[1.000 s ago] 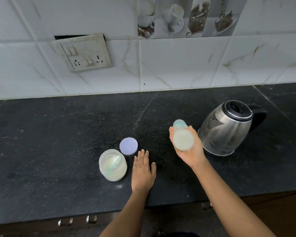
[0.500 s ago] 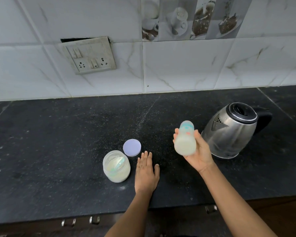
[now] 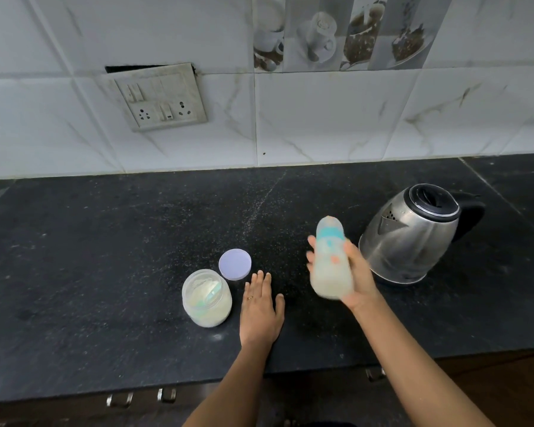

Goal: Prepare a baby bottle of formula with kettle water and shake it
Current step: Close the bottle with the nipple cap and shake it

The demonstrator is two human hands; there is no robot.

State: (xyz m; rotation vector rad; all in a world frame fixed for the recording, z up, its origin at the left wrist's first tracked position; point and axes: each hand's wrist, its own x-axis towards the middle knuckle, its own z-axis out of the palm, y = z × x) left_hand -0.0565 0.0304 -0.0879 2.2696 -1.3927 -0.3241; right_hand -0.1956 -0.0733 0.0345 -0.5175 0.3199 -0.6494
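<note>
Gripping the bottle (image 3: 332,263) above the counter (image 3: 105,241), the right hand (image 3: 356,280) wraps its blurred, milky-white body; a teal collar and clear cap top it. Left hand (image 3: 261,309) lies flat, fingers together, beside the jar (image 3: 206,298). Kettle (image 3: 413,232) stands just right.

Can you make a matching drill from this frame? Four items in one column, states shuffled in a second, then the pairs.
Items:
1. baby bottle
2. formula jar
3. lilac lid
4. kettle

States:
A. lying flat on the counter, off its container
B. standing to the right, lid down
C. held in the right hand, blurred, with milky liquid
D. open, with a scoop inside

Pairs: 1-C, 2-D, 3-A, 4-B

The left hand rests flat on the counter, beside the jar.
</note>
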